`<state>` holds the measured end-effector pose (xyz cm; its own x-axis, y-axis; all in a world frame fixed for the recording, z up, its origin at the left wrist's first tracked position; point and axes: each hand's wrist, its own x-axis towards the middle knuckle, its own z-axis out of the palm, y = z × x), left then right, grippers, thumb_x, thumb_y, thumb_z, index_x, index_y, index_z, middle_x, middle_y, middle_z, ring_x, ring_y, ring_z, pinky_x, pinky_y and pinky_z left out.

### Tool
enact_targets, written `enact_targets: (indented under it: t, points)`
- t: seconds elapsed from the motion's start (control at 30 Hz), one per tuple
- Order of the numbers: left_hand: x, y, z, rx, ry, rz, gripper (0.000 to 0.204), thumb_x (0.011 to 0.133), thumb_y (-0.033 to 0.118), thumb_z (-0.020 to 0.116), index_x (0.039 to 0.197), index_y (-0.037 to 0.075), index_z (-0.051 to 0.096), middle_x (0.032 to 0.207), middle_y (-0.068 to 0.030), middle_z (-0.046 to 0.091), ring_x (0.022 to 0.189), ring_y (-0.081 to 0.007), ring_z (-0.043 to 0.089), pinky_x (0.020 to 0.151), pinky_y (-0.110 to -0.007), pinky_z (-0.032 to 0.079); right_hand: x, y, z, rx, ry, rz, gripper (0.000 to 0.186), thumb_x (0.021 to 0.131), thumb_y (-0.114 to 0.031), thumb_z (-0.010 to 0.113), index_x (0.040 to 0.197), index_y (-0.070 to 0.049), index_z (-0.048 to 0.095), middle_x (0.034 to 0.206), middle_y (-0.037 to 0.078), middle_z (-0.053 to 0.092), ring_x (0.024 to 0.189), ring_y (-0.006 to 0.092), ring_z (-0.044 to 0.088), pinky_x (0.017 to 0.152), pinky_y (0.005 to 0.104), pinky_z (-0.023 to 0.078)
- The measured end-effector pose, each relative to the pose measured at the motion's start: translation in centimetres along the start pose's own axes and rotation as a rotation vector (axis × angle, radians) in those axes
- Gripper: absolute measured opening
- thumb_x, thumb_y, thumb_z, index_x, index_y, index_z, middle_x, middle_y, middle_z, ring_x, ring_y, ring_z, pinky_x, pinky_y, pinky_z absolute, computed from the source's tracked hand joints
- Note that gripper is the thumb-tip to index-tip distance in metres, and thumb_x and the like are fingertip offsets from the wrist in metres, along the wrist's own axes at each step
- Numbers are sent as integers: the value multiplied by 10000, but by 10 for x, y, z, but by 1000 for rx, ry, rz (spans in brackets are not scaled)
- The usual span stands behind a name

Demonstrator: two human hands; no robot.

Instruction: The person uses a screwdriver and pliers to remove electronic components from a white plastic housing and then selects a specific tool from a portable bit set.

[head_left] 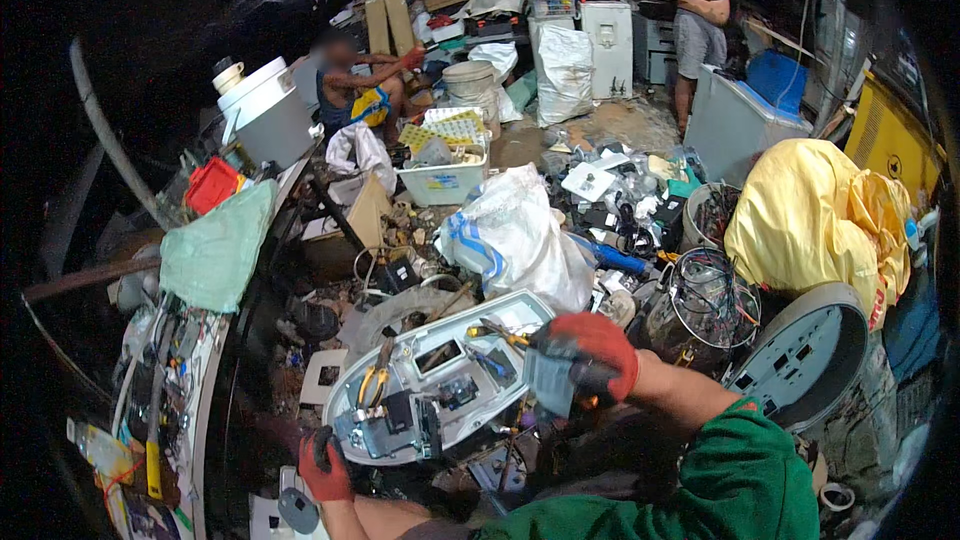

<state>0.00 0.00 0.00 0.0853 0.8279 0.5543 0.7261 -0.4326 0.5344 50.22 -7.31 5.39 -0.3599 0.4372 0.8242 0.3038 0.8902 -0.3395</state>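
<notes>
My right hand [608, 348], in a red and black work glove, grips a grey box-shaped part [551, 377], blurred, over the right end of a pale grey plastic housing [345, 390]. My left hand [325, 470], gloved alike, is beside the housing's lower left end, its dark fingertips loosely apart and nothing visible in them. Next to that wrist lies a grey round-ended piece [297, 510]. Inside the housing are yellow-handled pliers [375, 380], a second yellow-handled tool [497, 331], a black box [400, 410] and a small circuit board [458, 390].
A white sack [520, 235] stands beyond the housing. Right of it are a wire basket [705, 295], a round grey cover [805, 360] and a yellow sack [800, 215]. A cluttered bench [215, 370] runs along the left. One person [355, 85] sits; another [698, 15] stands behind.
</notes>
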Motion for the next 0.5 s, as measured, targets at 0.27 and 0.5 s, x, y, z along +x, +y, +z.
enact_targets:
  t: [0.27, 0.5]
  points:
    - [-14, 0, -2, -18, -98, 80, 182, 838, 91, 657, 1008, 28, 668, 1006, -195, 666, 945, -380, 641, 845, -448, 500, 67, -22, -20, -26, 318, 81, 471, 950, -403, 486, 1192, -10, 583, 1220, 220, 621, 1086, 370, 629, 926, 462, 491]
    - [-17, 2, 20, -9, -92, 60, 188, 831, 122, 679, 998, 34, 678, 1012, -183, 664, 925, -378, 648, 829, -432, 511, 68, 102, -106, -912, 580, 703, 935, 864, -403, 682, 1505, 83, 205, 1481, 326, 374, 1389, 414, 377, 1155, 391, 294]
